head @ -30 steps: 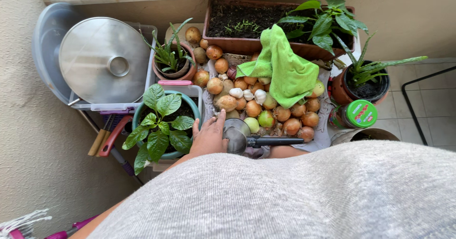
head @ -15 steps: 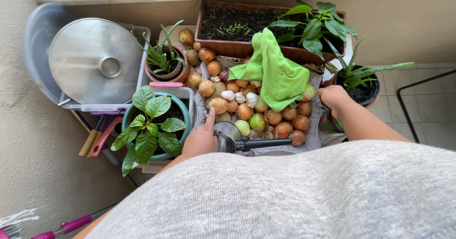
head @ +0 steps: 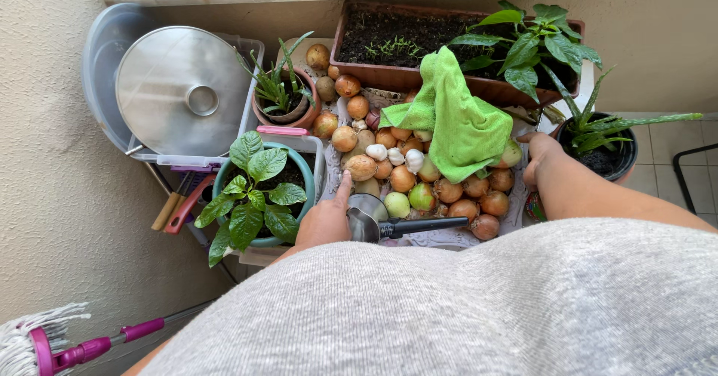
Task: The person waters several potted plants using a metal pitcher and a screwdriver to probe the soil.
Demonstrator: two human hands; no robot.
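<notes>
Cloth on onions, planter behind, potted plant left

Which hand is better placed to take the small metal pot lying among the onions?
The left hand, probably. It rests right beside the small metal pot, its thumb along the rim. The right hand is farther off, at the tray's opposite edge near the green cloth.

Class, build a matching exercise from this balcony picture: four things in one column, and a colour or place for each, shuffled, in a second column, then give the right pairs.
Things
1. cloth
2. lid
3. mop
4. ladle

Descriptions
A. round, silver, on the clear bin at the left
B. bottom left corner, with a pink handle
C. bright green, draped over the onions
D. beside the left hand, black handle pointing right

Pairs: 1-C, 2-A, 3-B, 4-D
</notes>
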